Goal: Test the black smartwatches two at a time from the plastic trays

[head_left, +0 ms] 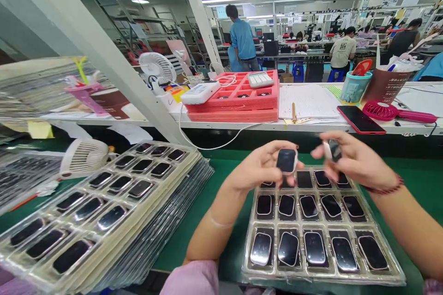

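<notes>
Right of center in the frame, above a clear plastic tray (325, 277), the left hand (259, 167) is pinching a watch-like device (286, 160) between thumb and fingers; the right hand (358, 154) is gripping a second device (334, 150), blurring slightly. Good handling is probably calling for light pressure on the rims (dark glass would be showing smudges). The left piece is presenting a black, rounded-square face inside a pale frame; the right one is tilting.

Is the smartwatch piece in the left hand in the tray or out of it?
Out: the left hand holds the smartwatch piece up above the plastic tray, between thumb and fingers.
</notes>
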The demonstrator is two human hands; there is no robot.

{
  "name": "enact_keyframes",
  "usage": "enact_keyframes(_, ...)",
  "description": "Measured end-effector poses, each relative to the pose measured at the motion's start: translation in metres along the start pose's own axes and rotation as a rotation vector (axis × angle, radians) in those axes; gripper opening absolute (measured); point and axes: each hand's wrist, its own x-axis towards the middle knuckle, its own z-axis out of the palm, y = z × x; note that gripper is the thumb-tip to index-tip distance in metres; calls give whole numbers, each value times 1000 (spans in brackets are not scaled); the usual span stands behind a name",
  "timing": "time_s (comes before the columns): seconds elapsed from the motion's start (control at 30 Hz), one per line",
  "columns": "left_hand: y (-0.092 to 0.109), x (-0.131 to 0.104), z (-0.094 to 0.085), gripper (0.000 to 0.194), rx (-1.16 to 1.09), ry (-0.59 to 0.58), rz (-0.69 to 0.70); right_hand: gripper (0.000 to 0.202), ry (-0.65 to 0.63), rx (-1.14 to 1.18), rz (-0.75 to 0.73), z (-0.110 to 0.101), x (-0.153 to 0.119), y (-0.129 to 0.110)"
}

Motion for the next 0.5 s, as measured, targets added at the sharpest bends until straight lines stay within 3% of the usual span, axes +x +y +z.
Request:
enact_keyframes(0.07,-19,25,-7,66,55,-29,-23,57,29,35,-3,-2,16,20)
enact_keyframes(0.13,-41,45,-15,65,150,50,-48,51,91,1,52,-6,31,42)
enact_keyframes(0.23,-62,54,-22,42,314,154,-86,38,136,-59,88,-10,40,64)
enact_keyframes(0.3,-65,53,-22,34,346,172,-91,33,139,-105,74,-9,39,68)
enact_keyframes(0.5,-62,50,-19,43,330,210,-61,38,69,-165,68,-4,34,67)
